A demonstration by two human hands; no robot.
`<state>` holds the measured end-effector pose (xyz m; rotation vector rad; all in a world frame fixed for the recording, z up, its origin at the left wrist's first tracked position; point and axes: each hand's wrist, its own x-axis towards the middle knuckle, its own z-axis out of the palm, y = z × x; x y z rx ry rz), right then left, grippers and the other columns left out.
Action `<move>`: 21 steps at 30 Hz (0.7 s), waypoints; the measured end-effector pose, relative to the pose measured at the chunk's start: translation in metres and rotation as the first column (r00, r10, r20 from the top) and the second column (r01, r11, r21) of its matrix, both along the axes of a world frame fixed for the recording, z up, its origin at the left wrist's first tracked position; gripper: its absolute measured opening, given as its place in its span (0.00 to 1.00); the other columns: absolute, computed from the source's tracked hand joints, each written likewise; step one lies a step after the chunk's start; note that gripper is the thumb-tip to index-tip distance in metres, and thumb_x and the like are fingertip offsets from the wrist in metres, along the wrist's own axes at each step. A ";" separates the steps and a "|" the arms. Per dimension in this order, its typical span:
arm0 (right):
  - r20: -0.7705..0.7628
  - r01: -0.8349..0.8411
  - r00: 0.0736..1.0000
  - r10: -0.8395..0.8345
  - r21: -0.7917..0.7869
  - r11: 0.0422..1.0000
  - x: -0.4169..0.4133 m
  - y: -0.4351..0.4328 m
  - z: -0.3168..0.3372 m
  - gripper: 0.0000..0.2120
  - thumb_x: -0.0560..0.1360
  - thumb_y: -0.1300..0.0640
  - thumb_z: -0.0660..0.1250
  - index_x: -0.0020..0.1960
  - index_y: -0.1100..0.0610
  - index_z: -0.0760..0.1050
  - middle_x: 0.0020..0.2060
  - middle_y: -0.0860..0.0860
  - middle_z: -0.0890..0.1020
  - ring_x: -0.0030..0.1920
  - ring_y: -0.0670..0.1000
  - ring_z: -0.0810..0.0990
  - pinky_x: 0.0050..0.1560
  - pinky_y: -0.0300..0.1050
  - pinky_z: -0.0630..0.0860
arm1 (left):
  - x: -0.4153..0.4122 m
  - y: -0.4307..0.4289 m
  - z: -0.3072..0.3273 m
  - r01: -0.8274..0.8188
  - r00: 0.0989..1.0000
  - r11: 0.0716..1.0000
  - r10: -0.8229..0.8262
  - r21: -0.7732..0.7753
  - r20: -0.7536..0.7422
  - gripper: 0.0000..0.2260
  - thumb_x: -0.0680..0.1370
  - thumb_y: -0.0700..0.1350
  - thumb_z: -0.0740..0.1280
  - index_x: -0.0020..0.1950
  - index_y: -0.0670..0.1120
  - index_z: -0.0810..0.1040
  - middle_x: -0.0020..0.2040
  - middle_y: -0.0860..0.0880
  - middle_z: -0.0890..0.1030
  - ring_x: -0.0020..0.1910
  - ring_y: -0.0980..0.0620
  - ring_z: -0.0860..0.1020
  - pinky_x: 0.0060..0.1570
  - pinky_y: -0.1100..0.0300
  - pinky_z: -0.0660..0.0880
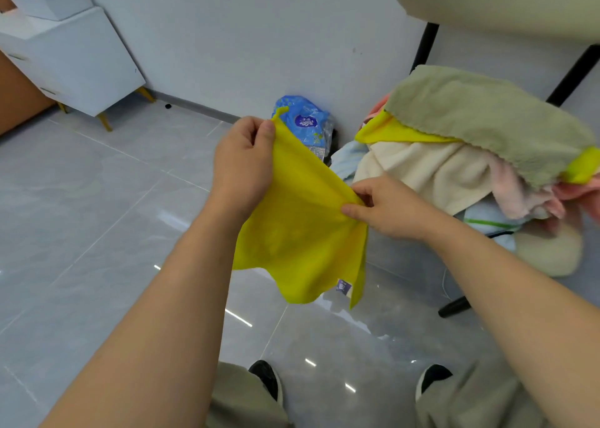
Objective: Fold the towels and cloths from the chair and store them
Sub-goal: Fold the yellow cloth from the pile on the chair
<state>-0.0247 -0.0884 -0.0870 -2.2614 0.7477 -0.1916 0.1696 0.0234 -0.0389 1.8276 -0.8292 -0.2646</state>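
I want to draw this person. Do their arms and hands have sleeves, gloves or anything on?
No sleeves show: both arms are bare to the picture's edge. The left hand and right hand wear no gloves, rings or watch that I can see. Below are khaki trousers and black shoes.

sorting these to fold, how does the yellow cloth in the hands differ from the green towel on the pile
The yellow cloth hangs in the air, pinched by the left hand and right hand; the green towel lies draped over other laundry. The yellow cloth is bright and smooth, the green towel pale and fuzzy. Both are unfolded.
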 end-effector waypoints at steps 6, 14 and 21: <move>-0.195 0.034 0.980 -0.047 -0.067 0.997 0.000 0.000 -0.009 0.13 0.83 0.52 0.60 0.42 0.55 0.68 0.38 0.51 0.75 0.42 0.53 0.73 0.39 0.48 0.61 | 0.004 0.005 0.006 -0.175 0.985 0.976 0.174 -0.127 -0.016 0.11 0.83 0.50 0.61 0.46 0.48 0.78 0.33 0.56 0.72 0.31 0.63 0.69 0.38 0.60 0.68; -0.248 0.104 0.962 -0.117 -0.064 0.993 -0.001 -0.004 -0.012 0.07 0.82 0.55 0.61 0.58 0.55 0.70 0.55 0.57 0.80 0.53 0.59 0.77 0.49 0.51 0.72 | 0.008 0.010 0.004 -0.244 0.968 0.964 0.235 -0.105 -0.093 0.15 0.82 0.54 0.63 0.36 0.52 0.71 0.29 0.57 0.68 0.29 0.60 0.66 0.34 0.60 0.65; 0.120 -0.006 0.992 -0.031 0.293 0.956 -0.002 0.000 0.012 0.27 0.83 0.60 0.61 0.71 0.30 0.64 0.31 0.54 0.76 0.30 0.50 0.71 0.31 0.45 0.71 | 0.010 0.013 -0.005 -0.200 0.978 0.980 0.200 0.003 -0.052 0.09 0.79 0.51 0.68 0.44 0.50 0.72 0.37 0.54 0.73 0.35 0.56 0.72 0.40 0.56 0.72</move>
